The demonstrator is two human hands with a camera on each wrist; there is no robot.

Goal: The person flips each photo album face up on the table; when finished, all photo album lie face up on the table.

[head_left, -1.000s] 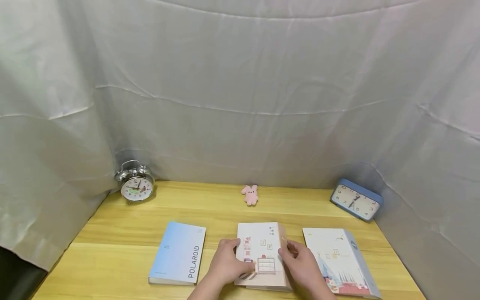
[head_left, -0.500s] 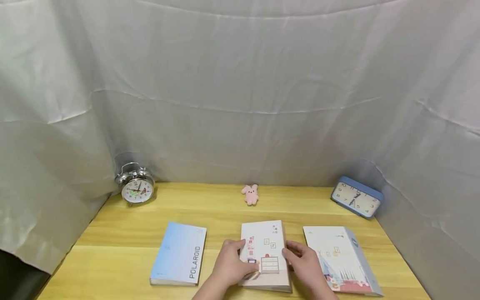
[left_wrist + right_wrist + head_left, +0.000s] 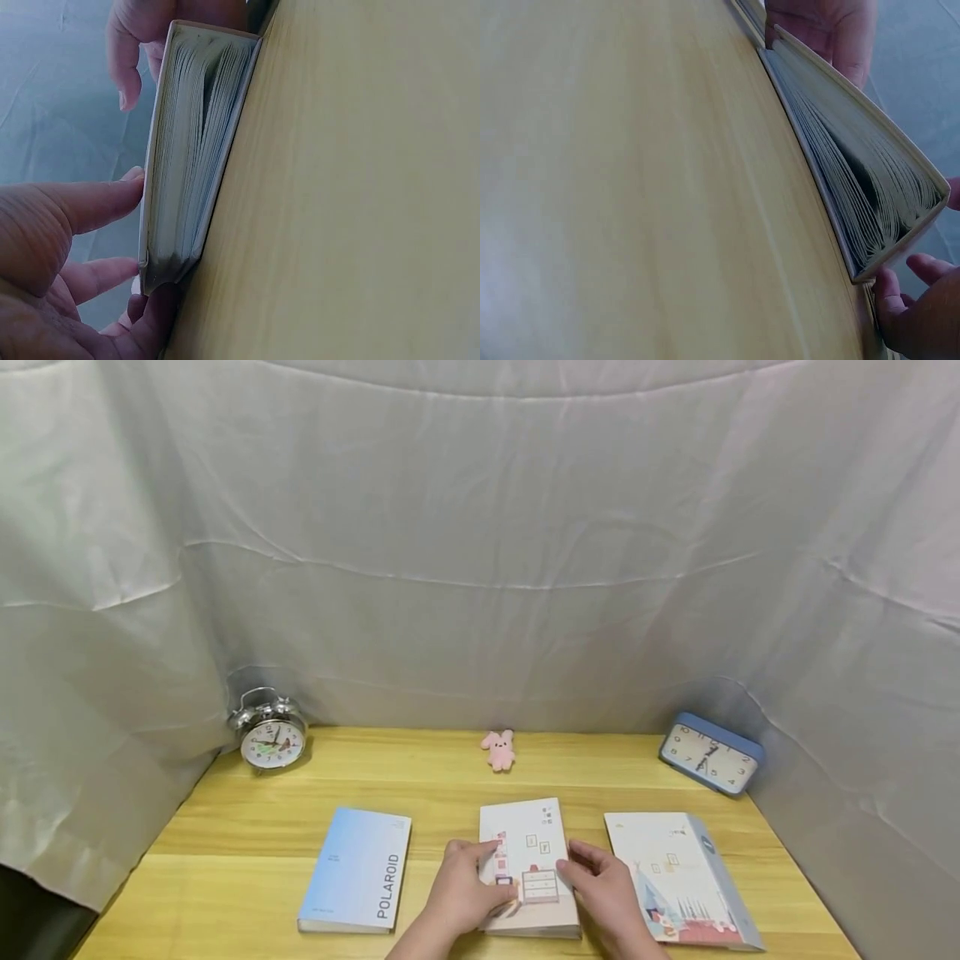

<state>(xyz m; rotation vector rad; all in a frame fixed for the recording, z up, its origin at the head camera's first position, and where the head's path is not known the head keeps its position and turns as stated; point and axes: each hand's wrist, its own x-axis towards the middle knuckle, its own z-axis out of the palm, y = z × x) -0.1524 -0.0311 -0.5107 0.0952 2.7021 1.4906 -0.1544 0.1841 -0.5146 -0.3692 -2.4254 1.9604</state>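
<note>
A thick photo album [image 3: 525, 852], white with a drawn room scene, lies in front of me between both hands. Its page edges [image 3: 199, 135] fan out between the covers in the left wrist view. My left hand [image 3: 468, 885] grips the album's left side, thumb and forefinger on the top cover and other fingers curled at the edge. My right hand [image 3: 606, 889] holds the spine side [image 3: 911, 244], its thumb at the cover's right edge and fingertips low against the spine. Part of the left hand [image 3: 821, 30] appears behind the album in the right wrist view.
A blue POLAROID album [image 3: 356, 868] lies left, and another illustrated album [image 3: 675, 868] lies close beside my right hand. Along the back of the wooden table [image 3: 405, 752] stand a silver alarm clock [image 3: 273, 735], a pink bunny [image 3: 500, 752] and a blue clock [image 3: 712, 756]. Grey curtains [image 3: 480, 552] surround it.
The middle album has turned slightly and shifted a little right, and the beige strip along its right side no longer shows. Both hands moved slightly with it and keep hold.
</note>
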